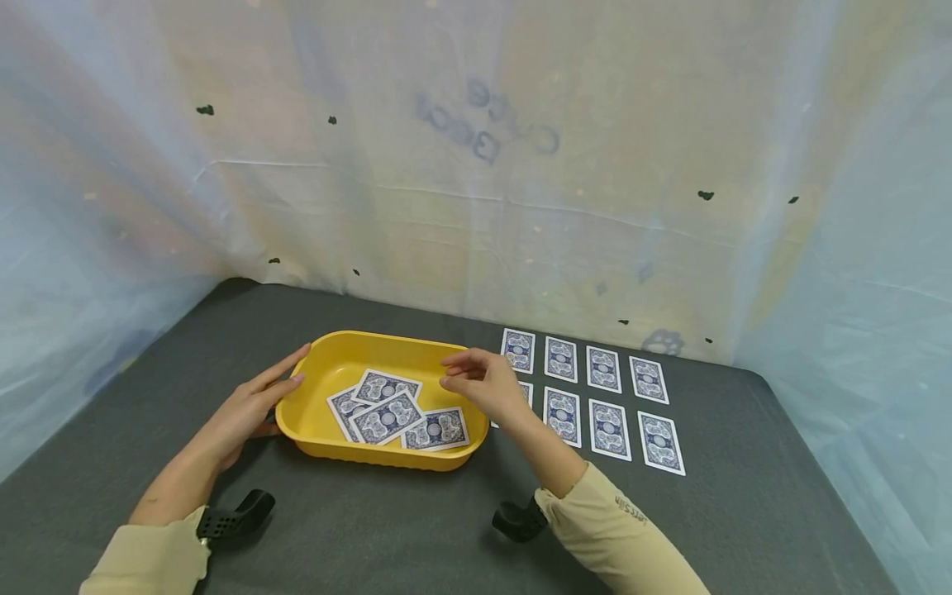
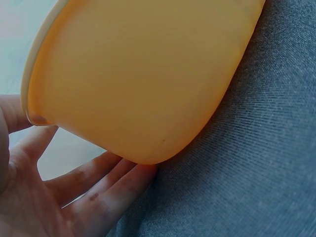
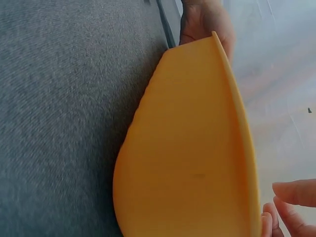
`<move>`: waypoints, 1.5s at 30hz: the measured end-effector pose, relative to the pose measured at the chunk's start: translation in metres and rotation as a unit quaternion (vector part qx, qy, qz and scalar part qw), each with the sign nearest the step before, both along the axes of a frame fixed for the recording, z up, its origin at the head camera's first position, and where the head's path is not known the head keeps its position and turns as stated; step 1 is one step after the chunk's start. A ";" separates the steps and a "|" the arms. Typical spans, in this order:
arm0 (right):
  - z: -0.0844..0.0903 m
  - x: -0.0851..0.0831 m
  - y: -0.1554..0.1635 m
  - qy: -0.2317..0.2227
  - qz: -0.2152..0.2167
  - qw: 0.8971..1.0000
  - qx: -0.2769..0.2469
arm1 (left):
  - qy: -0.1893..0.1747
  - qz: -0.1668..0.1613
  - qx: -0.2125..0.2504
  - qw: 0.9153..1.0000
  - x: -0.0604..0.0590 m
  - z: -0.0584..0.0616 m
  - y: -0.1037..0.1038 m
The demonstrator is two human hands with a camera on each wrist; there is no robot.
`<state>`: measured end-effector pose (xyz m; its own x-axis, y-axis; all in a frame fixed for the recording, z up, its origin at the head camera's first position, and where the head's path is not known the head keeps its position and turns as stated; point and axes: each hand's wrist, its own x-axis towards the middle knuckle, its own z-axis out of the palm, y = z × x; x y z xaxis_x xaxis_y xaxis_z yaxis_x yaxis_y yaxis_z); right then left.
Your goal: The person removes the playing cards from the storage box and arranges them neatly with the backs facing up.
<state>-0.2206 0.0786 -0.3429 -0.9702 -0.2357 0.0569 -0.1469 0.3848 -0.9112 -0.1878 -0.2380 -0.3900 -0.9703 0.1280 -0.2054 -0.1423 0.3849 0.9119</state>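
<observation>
At the left end of a yellow plastic tray (image 1: 305, 438), my left hand (image 1: 241, 409) holds the wall. Its thumb lies over the rim, and in the left wrist view its fingers (image 2: 103, 197) rest against the outer wall. Inside the tray several playing cards (image 1: 387, 417) lie face down, partly overlapping, with blue patterned backs. My right hand (image 1: 487, 384) hovers over the tray's right end, fingers loosely bent, with no card visible between thumb and fingers. The right wrist view shows its fingertips (image 3: 291, 192) just beyond the tray's rim.
Face-down cards (image 1: 610, 428) lie in two rows on the dark grey tabletop (image 1: 744, 496), right of the tray. My right hand and the tray partly cover the leftmost ones. A pale cloth sheet (image 1: 521, 165) hangs behind the table and along both sides.
</observation>
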 end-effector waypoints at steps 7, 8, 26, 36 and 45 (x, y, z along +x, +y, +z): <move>-0.003 -0.001 -0.014 -0.026 0.032 0.999 -0.002 | 0.000 0.002 0.003 1.000 0.000 -0.001 0.000; -0.004 -0.001 -0.016 -0.028 0.035 0.999 0.000 | -0.001 0.003 0.002 1.000 0.000 -0.001 0.000; -0.012 -0.006 -0.046 -0.058 0.119 0.981 0.142 | -0.004 0.007 0.006 1.000 0.000 -0.002 0.000; -0.019 -0.010 -0.059 -0.056 0.178 0.963 0.194 | -0.002 0.007 0.008 1.000 0.001 0.000 0.000; -0.025 -0.009 -0.067 0.002 0.167 0.940 0.299 | 0.000 0.003 0.011 1.000 0.001 0.000 0.000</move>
